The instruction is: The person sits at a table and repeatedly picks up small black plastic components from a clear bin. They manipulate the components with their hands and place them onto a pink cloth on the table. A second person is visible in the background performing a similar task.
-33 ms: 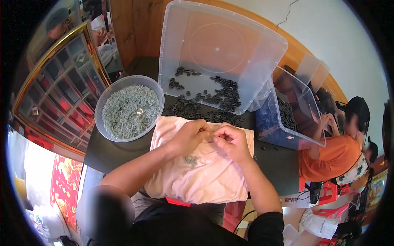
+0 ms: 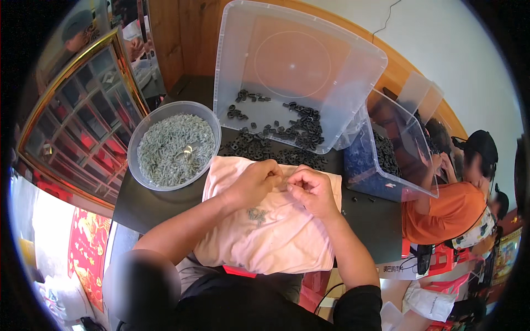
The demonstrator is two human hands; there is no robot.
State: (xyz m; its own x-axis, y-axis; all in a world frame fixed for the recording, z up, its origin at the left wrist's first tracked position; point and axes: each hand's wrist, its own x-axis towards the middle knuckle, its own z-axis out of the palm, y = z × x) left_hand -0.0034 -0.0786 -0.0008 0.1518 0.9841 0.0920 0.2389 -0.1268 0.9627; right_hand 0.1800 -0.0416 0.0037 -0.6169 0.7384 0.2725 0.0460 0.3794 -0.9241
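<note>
Over a pale pink cloth (image 2: pixel 265 243), my two hands nearly meet with their fingers closed. My left hand (image 2: pixel 255 183) is curled, and its fingertips pinch something too small to make out. Facing it, my right hand (image 2: pixel 313 190) pinches with thumb and forefinger; whatever lies between them is also unclear. On the cloth below the left wrist is a greyish mark or small cluster (image 2: pixel 257 215). Just beyond my hands, many small black parts (image 2: pixel 251 146) are scattered on the dark table. A round clear tub (image 2: pixel 132 149) of small grey-green translucent pieces (image 2: pixel 175 146) stands to the left.
A large clear bin (image 2: pixel 292 60) lies tipped on its side at the back, with black parts inside. Right of it is a clear box (image 2: pixel 359 171) with blue at its base and more black parts. A person in an orange top (image 2: pixel 444 212) sits at the far right.
</note>
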